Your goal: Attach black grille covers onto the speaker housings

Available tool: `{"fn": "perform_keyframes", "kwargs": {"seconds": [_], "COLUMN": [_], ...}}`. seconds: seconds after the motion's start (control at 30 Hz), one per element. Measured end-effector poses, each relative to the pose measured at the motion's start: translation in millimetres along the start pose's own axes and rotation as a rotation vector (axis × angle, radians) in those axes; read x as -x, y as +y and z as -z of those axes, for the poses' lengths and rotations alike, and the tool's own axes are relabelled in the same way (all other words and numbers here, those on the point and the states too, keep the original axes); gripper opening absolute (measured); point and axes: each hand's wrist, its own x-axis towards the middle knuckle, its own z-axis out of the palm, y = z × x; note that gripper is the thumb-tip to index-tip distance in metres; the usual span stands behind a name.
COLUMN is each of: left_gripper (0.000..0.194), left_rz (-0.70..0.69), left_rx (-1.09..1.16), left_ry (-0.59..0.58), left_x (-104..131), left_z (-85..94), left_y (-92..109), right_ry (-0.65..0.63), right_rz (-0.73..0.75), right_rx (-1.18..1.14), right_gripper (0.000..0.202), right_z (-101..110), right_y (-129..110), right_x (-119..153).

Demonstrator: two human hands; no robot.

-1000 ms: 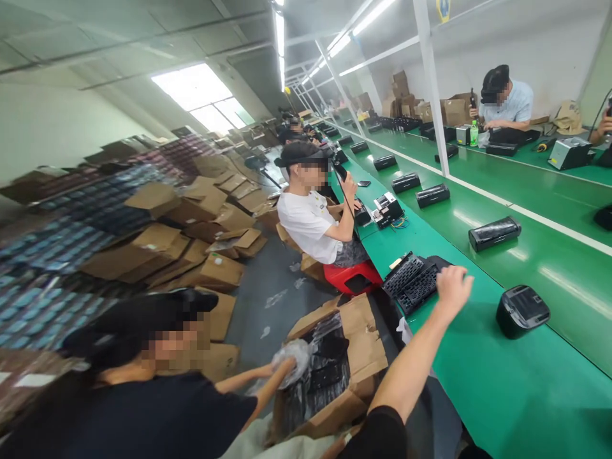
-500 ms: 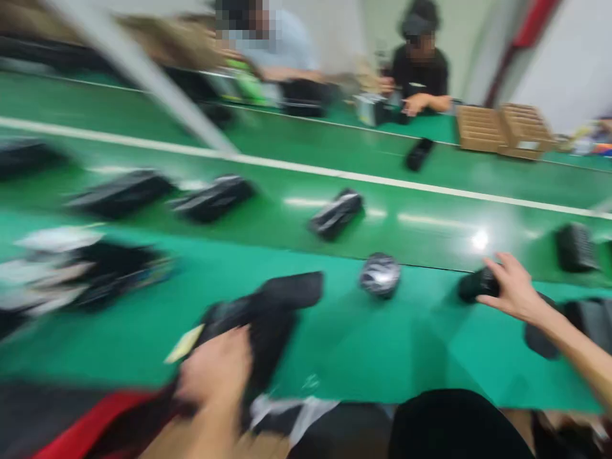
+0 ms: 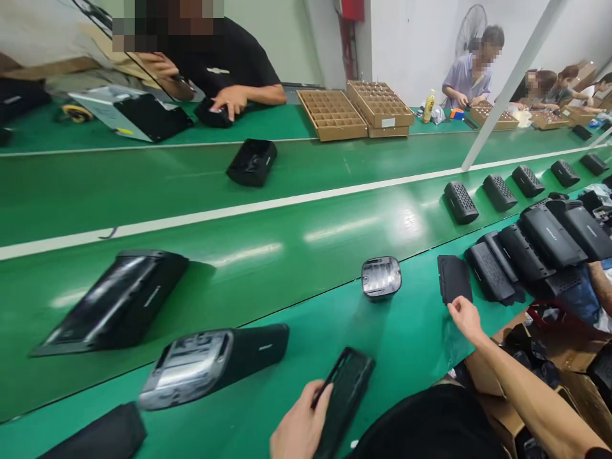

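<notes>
My left hand (image 3: 302, 424) grips the end of a long black housing (image 3: 345, 398) near the front edge of the green bench. Further right, my right hand (image 3: 465, 319) pinches the lower edge of flat black sheets (image 3: 455, 279). Between the hands and further back, a round-cornered piece with a shiny top (image 3: 381, 278) stands at the bench's far edge. A black housing with a glossy end (image 3: 191, 370) lies to the left of my left hand. Beside the sheets are several black casings (image 3: 492, 268).
Black casings (image 3: 461, 203) sit along the green conveyor (image 3: 325, 245), and a large one (image 3: 119, 299) lies at left. Across it, people work beside brown divided trays (image 3: 329, 115). A slanting pale post (image 3: 502, 102) rises at right. Open cartons (image 3: 497, 395) stand below the bench at lower right.
The view has swung right. My right hand has left a small black part and now holds the flat sheets. My left hand has moved from a dark bundle to the long housing.
</notes>
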Motion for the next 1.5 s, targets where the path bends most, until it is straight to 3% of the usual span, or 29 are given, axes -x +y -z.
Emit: {"fn": "perform_keyframes", "kwargs": {"seconds": [0.07,0.13,0.23,0.37,0.47,0.6,0.67,0.77,0.83,1.0,1.23,1.37,1.5], "left_gripper": [0.026,0.028,0.03,0.032,0.031,0.028,0.025,0.02,0.026,0.026,0.023,0.022,0.022], "left_rz": [-0.022,-0.031,-0.035,-0.091,-0.204,-0.501,-0.55,-0.319,-0.198,-0.121,-0.108,-0.105,-0.103], "left_rx": [0.025,0.014,-0.027,-0.033,0.072,0.251,0.263,0.225,0.213,0.189,0.123,0.114,0.139], "left_ry": [-0.1,-0.142,-0.144,0.027,0.145,-0.024,-0.142,-0.299,-0.33,-0.353,-0.341,-0.345,-0.353], "left_x": [-17.3,-33.7,-47.9,-46.6,-38.1,-36.4,-44.7,-64.7,-78.1,-94.8,-90.1,-88.1,-87.7], "left_z": [-4.8,-9.0,-15.3,-23.1,-29.8,-48.9,-63.9,-88.7,-102.6,-119.3,-123.9,-121.9,-119.1], "left_y": [39.3,66.4,77.7,76.1,103.0,190.6,242.8,306.6,331.8,346.8,348.9,351.7,351.4], "right_ry": [0.029,0.03,0.009,-0.022,-0.045,-0.075,-0.085,-0.094,-0.096,-0.079,0.014,0.142,0.329], "right_rz": [-0.06,-0.086,-0.097,-0.089,-0.078,-0.057,-0.04,0.004,0.035,0.075,0.131,0.127,0.042], "right_rx": [0.01,0.002,-0.022,-0.057,-0.075,-0.085,-0.09,-0.109,-0.124,-0.158,-0.27,-0.342,-0.462], "right_gripper": [0.025,0.022,0.015,0.019,0.022,0.02,0.023,0.028,0.029,0.03,0.033,0.038,0.042], "right_z": [1.9,-1.4,-10.2,-16.6,-16.7,-14.9,-13.4,-10.2,-7.4,0.6,27.6,74.9,146.7], "right_y": [15.8,25.7,36.0,48.0,54.1,57.6,58.6,60.3,61.3,62.5,53.2,49.4,61.0], "right_x": [-25.0,-39.4,-47.0,-48.4,-49.7,-52.8,-54.5,-56.4,-57.5,-60.8,-63.6,-63.4,-63.9]}}
